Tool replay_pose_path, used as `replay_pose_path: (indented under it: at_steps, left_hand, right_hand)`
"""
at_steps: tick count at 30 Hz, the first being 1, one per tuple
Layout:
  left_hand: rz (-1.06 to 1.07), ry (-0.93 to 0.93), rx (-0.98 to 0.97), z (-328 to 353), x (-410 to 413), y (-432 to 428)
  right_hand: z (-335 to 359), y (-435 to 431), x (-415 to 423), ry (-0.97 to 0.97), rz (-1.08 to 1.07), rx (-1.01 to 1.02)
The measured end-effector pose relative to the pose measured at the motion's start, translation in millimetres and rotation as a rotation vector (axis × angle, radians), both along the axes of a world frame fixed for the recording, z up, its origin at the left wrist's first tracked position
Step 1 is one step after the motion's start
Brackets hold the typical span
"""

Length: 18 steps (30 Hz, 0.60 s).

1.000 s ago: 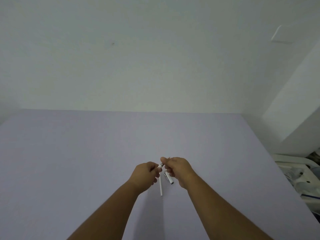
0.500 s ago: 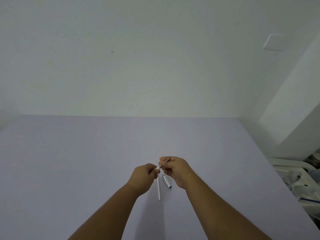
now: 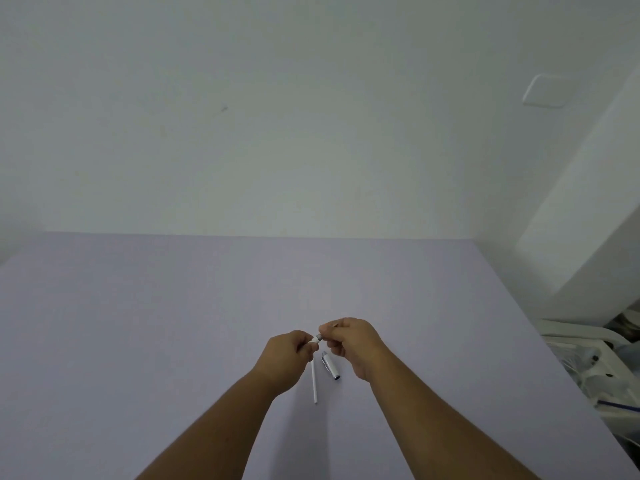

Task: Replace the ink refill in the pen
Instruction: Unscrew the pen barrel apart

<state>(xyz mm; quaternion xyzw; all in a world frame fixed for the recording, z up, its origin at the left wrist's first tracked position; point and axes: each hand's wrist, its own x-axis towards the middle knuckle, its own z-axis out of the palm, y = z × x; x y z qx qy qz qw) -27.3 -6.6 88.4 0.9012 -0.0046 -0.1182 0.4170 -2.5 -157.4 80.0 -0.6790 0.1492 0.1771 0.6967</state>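
Both hands meet above the lilac table point(image 3: 173, 323). My left hand point(image 3: 287, 355) is closed around a white pen part whose end point(image 3: 316, 339) shows between the hands. My right hand point(image 3: 349, 344) pinches a small grey metal piece that touches that white end. A thin white ink refill point(image 3: 314, 382) lies on the table just below the hands, pointing toward me. Beside it, to the right, lies a white and silver pen section point(image 3: 331, 366) with a clip. Most of the held parts are hidden inside the fingers.
The table runs back to a plain white wall point(image 3: 311, 133). Its right edge falls away to white plastic furniture and clutter point(image 3: 588, 362) on the floor. A white wall plate point(image 3: 545, 91) sits high on the right.
The hands stay together with small finger movements at the joint between the held parts. The view has tilted a little, so hands and loose parts sit slightly lower left in it.
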Motion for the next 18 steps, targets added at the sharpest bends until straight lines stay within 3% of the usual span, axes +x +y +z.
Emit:
replay_pose_path:
  at_steps: [3, 8, 12, 18]
  left_hand:
    - [-0.001, -0.005, 0.012, 0.4, -0.8, -0.1]
    - [0.001, 0.0, -0.003, 1.1, -2.6, 0.1]
    - [0.011, 0.005, 0.001, 1.8, -3.0, 0.2]
    - [0.01, 0.002, 0.007, 2.0, -4.9, -0.1]
  right_hand:
    - [0.6, -1.4, -0.3, -0.017, -0.006, 0.118]
    - [2.2, 2.0, -3.2, 0.048, -0.016, 0.012]
    - [3.7, 0.1, -3.6, -0.016, -0.004, 0.126]
    - [3.3, 2.3, -5.7, 0.03, -0.001, -0.01]
